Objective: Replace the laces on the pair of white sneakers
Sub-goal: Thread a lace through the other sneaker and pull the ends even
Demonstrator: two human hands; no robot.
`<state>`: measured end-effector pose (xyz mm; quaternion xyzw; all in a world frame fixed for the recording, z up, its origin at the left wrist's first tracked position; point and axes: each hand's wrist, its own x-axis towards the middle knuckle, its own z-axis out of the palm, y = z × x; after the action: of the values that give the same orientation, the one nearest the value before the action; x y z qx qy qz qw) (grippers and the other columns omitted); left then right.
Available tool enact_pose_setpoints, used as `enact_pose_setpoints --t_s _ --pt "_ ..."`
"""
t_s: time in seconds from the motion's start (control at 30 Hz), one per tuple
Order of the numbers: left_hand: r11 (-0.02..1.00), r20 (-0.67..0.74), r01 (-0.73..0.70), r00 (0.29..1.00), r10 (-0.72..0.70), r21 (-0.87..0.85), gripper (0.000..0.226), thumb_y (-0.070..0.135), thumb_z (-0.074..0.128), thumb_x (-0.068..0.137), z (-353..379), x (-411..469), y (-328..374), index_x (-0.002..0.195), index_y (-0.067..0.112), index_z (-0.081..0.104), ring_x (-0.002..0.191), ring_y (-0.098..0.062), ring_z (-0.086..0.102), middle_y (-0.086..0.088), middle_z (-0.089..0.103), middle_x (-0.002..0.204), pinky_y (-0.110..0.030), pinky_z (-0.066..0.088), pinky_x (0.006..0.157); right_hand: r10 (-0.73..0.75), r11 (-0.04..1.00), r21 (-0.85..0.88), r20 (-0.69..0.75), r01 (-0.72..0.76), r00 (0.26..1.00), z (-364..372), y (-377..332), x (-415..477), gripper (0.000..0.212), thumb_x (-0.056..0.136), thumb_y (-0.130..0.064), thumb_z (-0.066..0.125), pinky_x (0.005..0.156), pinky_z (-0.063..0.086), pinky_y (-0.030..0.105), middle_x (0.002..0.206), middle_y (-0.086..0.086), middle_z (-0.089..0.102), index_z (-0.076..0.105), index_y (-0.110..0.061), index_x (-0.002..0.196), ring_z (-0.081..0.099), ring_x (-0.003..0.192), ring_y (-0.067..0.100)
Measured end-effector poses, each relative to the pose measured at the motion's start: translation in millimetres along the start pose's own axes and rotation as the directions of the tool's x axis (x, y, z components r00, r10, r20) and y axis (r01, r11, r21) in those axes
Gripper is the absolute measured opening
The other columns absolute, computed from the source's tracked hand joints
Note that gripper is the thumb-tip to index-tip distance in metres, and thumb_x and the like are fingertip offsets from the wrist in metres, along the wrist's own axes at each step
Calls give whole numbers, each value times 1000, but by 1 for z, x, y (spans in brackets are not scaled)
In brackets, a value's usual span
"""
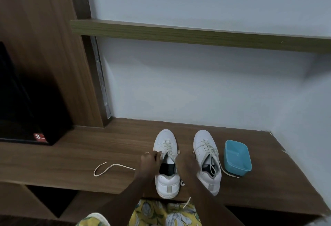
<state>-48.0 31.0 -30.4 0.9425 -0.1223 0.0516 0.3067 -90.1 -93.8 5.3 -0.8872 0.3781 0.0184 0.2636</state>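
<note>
Two white sneakers stand side by side on the wooden shelf (pixel 89 152), toes toward the wall. My left hand (pixel 149 160) pinches the lace at the left side of the left sneaker (pixel 165 184), near its upper eyelets. On that shoe's right side my right hand (pixel 186 164) holds the other strand of the cream lace (pixel 167 147). The lace's long left tail (pixel 111 167) trails over the shelf. The right sneaker (pixel 207 154) is laced, with loose ends hanging out.
A blue plastic tub (pixel 237 157) sits just right of the right sneaker. A black box with a red label (pixel 26 118) stands at the far left. A narrow ledge (pixel 197 35) runs along the wall above. The shelf's front edge is under my forearms.
</note>
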Motion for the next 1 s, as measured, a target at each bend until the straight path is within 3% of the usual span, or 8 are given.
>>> enact_pose_setpoints --t_s 0.1,0.27,0.33,0.47,0.6,0.73,0.83,1.0 --pt "989 53 137 989 -140 57 48 45 36 98 10 -14 11 97 10 69 87 -27 65 -10 68 95 -33 47 72 128 973 165 191 -161 973 10 -12 -2 55 101 -45 28 97 42 37 134 15 51 50 -4 131 52 121 31" --pt "843 184 460 887 -423 -279 47 43 41 97 10 -10 33 102 1 61 102 -32 59 -15 64 103 -29 40 76 105 906 365 297 -214 949 18 -15 8 53 103 -37 26 100 39 33 134 19 52 49 1 132 50 123 31" --pt "770 244 490 871 -425 -408 44 40 46 96 8 -4 35 97 0 65 96 -28 60 -14 65 98 -29 43 80 87 802 529 356 -278 930 21 -14 11 46 102 -33 35 99 43 34 131 18 54 50 0 130 53 118 32" --pt "596 260 433 897 -356 -676 26 16 62 90 4 0 35 67 4 65 65 -16 55 -8 61 67 -13 43 55 71 471 780 432 -412 899 23 -9 20 36 91 -25 61 88 53 43 114 17 64 61 0 117 61 101 32" --pt "573 201 452 871 -448 -683 33 13 65 85 1 13 33 52 13 60 68 -27 58 -13 61 63 -36 47 70 22 359 876 336 -321 942 6 -14 17 9 89 -5 62 65 53 34 81 17 66 64 2 85 63 73 29" --pt "529 142 420 862 -486 -737 37 7 59 86 -18 29 50 50 12 54 62 -25 52 -8 55 55 -30 37 63 2 359 914 201 -188 980 -12 -31 21 16 79 0 68 66 49 35 72 15 63 63 -4 64 60 70 26" --pt "541 62 340 882 -466 -769 26 4 55 88 -41 39 74 63 2 62 58 -15 49 0 56 56 -14 36 53 -68 386 918 123 -88 990 -27 -46 22 22 68 -24 71 68 41 35 61 3 55 59 -17 51 52 67 22" --pt "552 -52 190 918 -392 -812 23 5 53 91 -83 64 113 73 8 68 74 -12 63 1 66 72 -19 44 66 -106 341 932 -92 123 990 -86 -85 11 12 81 -13 72 87 47 28 92 -3 71 76 -10 91 63 92 14"
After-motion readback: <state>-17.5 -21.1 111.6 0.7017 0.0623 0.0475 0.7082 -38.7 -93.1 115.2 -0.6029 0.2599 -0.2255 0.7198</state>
